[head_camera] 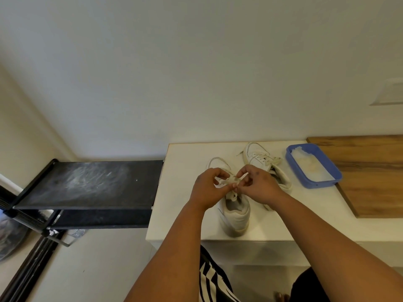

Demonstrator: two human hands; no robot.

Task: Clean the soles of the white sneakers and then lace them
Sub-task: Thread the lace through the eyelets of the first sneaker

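A: We note the near sneaker (234,212) upright on the white counter (181,192), heel toward us. Left hand (207,190) and right hand (259,188) meet above its tongue, each grip pinching the lace (227,182).

B: We log the second sneaker (261,159) just behind the right hand, lying laced, toe away. Containers?

A: One blue tray (333,182), right of the far sneaker, half on a wooden board (370,171). It holds something pale and whitish; we cannot tell what. A dusty black rack (87,184) stands left of the counter.
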